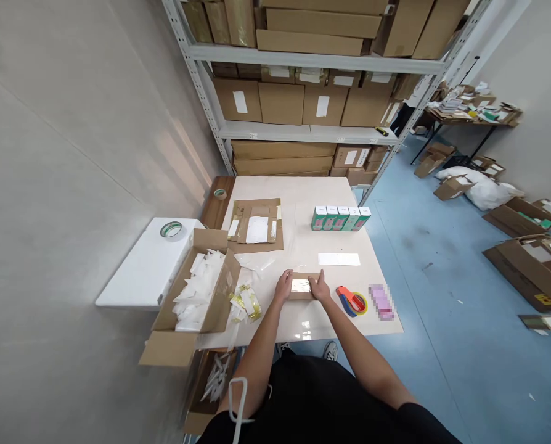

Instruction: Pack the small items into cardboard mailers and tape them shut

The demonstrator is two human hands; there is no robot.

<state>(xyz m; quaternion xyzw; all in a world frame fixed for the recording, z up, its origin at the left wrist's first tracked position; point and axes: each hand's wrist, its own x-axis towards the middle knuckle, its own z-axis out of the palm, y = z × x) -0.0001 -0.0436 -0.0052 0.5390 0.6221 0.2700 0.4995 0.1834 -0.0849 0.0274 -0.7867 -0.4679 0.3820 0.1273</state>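
A small cardboard box [302, 296] with a shiny, light-coloured patch on top lies on the table in front of me. My left hand [283, 286] grips its left end, and my right hand [319, 286] grips its right end, thumbs over the top. Just right of my right hand are orange-handled scissors [347, 293] beside rolls of blue and yellow tape [359, 303]. A white paper strip [339, 259] lies beyond that hand. To the left of my left hand sit crumpled yellow-and-white wrappers [246, 303].
An open carton [232, 275] full of white packets stands at the left. Flattened cardboard [259, 245] and a row of several green-and-white boxes [341, 218] lie farther back. A tape roll [171, 229] rests on a white surface [137, 271]. Behind the table rises a loaded shelf [275, 131].
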